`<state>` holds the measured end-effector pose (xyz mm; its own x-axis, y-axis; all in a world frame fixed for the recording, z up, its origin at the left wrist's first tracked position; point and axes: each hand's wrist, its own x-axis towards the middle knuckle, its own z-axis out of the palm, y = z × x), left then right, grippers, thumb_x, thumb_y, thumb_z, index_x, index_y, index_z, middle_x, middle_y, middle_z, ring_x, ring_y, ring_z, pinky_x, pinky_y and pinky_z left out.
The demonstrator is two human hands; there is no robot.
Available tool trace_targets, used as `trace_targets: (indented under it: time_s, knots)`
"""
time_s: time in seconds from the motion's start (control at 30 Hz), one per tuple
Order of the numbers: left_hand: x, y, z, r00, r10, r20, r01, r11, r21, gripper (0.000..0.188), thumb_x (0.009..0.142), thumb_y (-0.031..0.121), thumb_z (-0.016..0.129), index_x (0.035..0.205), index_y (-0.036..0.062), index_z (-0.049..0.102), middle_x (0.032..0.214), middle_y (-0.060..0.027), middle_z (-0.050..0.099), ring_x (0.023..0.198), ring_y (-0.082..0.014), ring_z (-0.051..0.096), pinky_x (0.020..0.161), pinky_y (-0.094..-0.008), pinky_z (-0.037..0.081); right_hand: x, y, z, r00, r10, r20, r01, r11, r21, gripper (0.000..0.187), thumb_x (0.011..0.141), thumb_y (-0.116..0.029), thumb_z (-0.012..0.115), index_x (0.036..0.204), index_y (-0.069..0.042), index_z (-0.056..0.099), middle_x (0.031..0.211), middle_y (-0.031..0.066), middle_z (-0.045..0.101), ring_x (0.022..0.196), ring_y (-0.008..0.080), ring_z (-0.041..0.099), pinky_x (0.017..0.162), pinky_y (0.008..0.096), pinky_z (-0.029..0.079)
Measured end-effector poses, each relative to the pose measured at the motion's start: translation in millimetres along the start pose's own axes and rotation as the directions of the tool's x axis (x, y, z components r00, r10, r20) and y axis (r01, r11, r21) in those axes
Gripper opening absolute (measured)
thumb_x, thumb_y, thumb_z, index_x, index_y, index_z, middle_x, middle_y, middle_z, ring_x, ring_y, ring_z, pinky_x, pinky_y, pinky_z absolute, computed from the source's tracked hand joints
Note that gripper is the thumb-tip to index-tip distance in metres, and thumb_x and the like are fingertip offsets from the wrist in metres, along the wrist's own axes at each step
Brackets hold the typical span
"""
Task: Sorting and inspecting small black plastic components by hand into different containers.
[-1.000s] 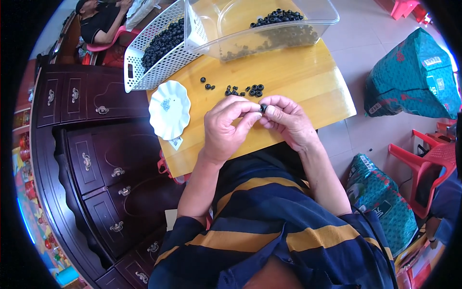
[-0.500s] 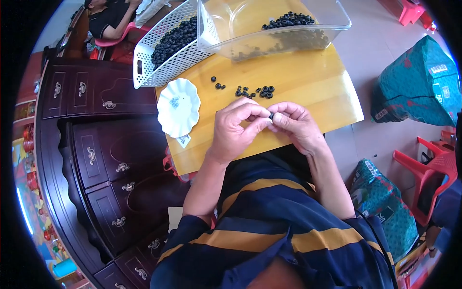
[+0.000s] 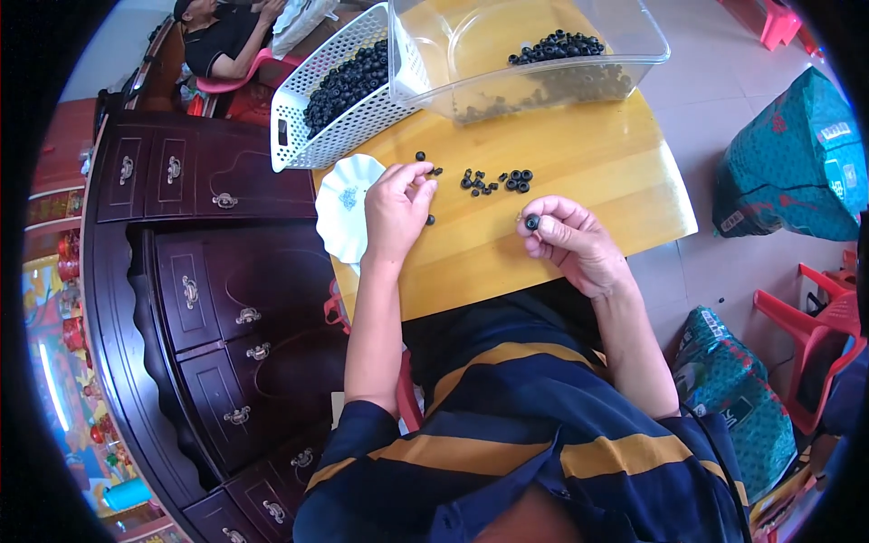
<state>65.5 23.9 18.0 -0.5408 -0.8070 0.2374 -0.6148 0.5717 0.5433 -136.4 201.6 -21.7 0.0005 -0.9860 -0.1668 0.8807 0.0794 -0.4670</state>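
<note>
My right hand (image 3: 579,240) pinches a small round black part with a hole in it (image 3: 532,223) between thumb and fingers, above the near part of the wooden table (image 3: 597,154). Over to the left, my left hand (image 3: 396,208) hovers at the edge of a white scalloped dish (image 3: 335,217). Its thumb and forefinger are a little apart, with nothing visible between them. Close to those fingertips lie a tiny black piece (image 3: 437,171) and a black bead-like part (image 3: 420,157); another round part (image 3: 430,220) sits beside the wrist.
Small black pieces (image 3: 477,183) and a cluster of black rings (image 3: 519,181) lie mid-table. Behind stand a white perforated basket (image 3: 288,149) and a clear bin (image 3: 507,104), both holding black parts. Dark drawers (image 3: 199,271) flank the left; teal sacks (image 3: 769,172) and a red stool (image 3: 797,326) stand right.
My hands, which met around a small black part, have come apart. The left has moved left toward the dish; the right keeps the part. The view has shifted slightly.
</note>
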Motion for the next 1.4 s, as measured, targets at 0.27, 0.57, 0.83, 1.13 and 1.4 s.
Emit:
trace_targets:
  time_s: [0.27, 0.57, 0.83, 1.13, 1.4]
  knots:
    - [10.1, -13.3, 14.9, 0.991, 0.135, 0.013, -0.134, 0.964, 0.23, 0.017, 0.081, 0.008, 0.074, 0.097, 0.0052, 0.074, 0.085, -0.0097, 0.069, 0.071, -0.0234, 0.068, 0.066, -0.0344, 0.053, 1.0, 1.1, 0.1, 0.999, -0.012, -0.044, 0.012, 1.0, 0.016, 0.018, 0.095, -0.011, 0.067, 0.11, -0.003, 0.065, 0.098, 0.0073, 0.069, 0.082, 0.0126, 0.067, 0.078, 0.0255, 0.057]
    - [9.2, 2.3, 12.5, 0.99, 0.132, 0.046, -0.139, 0.968, 0.207, 0.008, 0.082, 0.004, 0.072, 0.089, 0.0025, 0.069, 0.082, -0.0096, 0.068, 0.07, -0.0219, 0.068, 0.065, -0.0332, 0.054, 1.2, -0.4, 2.0, 0.999, -0.01, -0.051, 0.011, 1.0, 0.012, 0.018, 0.095, -0.01, 0.067, 0.111, -0.002, 0.065, 0.099, 0.0073, 0.069, 0.083, 0.0124, 0.067, 0.078, 0.0251, 0.057]
    - [-23.8, 69.0, 0.7, 0.989, 0.098, 0.11, -0.032, 0.873, -0.487, 0.01, 0.084, -0.009, 0.069, 0.09, -0.0017, 0.066, 0.087, -0.002, 0.068, 0.073, -0.0058, 0.062, 0.068, -0.0211, 0.052, -0.4, -0.3, 1.3, 0.998, -0.034, -0.052, 0.034, 0.999, 0.003, 0.019, 0.096, -0.011, 0.067, 0.113, -0.003, 0.064, 0.1, 0.0068, 0.07, 0.085, 0.0122, 0.067, 0.08, 0.0251, 0.057]
    - [-33.0, 93.3, 12.0, 0.987, 0.128, 0.096, -0.059, 0.848, -0.526, 0.017, 0.08, -0.007, 0.076, 0.094, -0.0015, 0.069, 0.086, -0.003, 0.069, 0.071, -0.0065, 0.062, 0.067, -0.0206, 0.051, 2.5, 1.0, -1.8, 0.999, -0.052, -0.009, 0.052, 0.999, 0.002, 0.018, 0.095, -0.012, 0.068, 0.112, -0.005, 0.063, 0.098, 0.0039, 0.068, 0.086, 0.011, 0.067, 0.08, 0.0248, 0.056]
    - [-29.8, 98.9, 12.2, 0.97, 0.232, 0.068, -0.18, 0.881, -0.438, 0.015, 0.077, -0.004, 0.08, 0.089, -0.0012, 0.07, 0.082, -0.0054, 0.069, 0.071, -0.0098, 0.063, 0.065, -0.0221, 0.05, 2.6, 4.2, -5.0, 0.998, -0.063, 0.02, 0.064, 0.997, -0.035, 0.019, 0.094, -0.014, 0.07, 0.11, -0.005, 0.064, 0.099, 0.0025, 0.067, 0.087, 0.0103, 0.066, 0.08, 0.0246, 0.056]
